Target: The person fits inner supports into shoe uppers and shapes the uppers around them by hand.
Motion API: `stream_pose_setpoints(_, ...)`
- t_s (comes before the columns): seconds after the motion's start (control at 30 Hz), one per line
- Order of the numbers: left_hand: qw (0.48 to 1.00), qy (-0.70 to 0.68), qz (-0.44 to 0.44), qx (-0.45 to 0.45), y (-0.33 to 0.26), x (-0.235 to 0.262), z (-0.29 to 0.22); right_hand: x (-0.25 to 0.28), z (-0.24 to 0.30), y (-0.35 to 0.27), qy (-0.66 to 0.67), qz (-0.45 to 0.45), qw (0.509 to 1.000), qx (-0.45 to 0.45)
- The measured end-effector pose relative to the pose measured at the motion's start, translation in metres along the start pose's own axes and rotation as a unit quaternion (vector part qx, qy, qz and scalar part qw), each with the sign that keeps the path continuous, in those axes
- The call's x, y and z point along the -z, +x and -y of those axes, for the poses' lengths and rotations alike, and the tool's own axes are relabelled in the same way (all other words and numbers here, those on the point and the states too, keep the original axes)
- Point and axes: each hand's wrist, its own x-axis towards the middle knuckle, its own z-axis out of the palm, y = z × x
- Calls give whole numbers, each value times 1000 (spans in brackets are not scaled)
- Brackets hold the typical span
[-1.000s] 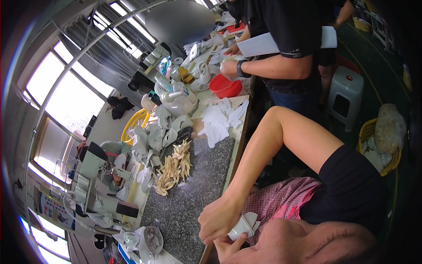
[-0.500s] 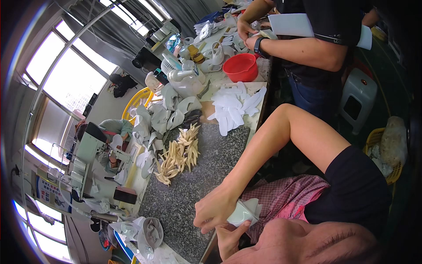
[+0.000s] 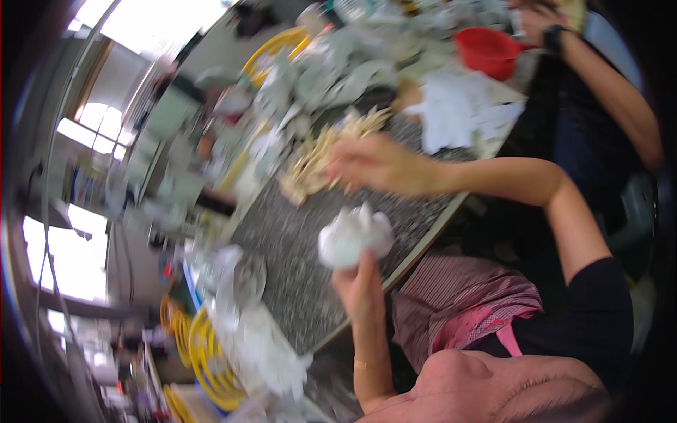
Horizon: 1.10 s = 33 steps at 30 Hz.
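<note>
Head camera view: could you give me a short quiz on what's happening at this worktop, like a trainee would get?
1. True or false: the left hand holds a white crumpled bundle.
2. What is the right hand over? A: the red bowl. B: the pile of pale sticks. C: the yellow basket.
3. Fill in: the speckled worktop is dark ____ in colour.
Key: 1 true; 2 B; 3 grey.

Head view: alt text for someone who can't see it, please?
A person's left hand holds a crumpled white wad over a speckled grey worktable, while the right hand reaches to a pile of pale strips. The picture is blurred; another person stands by a red bowl.
</note>
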Motion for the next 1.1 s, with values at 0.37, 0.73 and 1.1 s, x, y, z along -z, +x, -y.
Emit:
stream_pose_setpoints(0.37,993,-105,-48,-8,-10,28,26,-26,-46,-12,-83,114,990,-22)
stream_pose_setpoints(0.73,983,-174,-58,10,-25,25,31,-46,-50,-18,-31,180,982,-43)
stream_pose_setpoints(1.1,990,-111,-80,-44,-32,24,41,-56,-55,-17,69,136,983,-103)
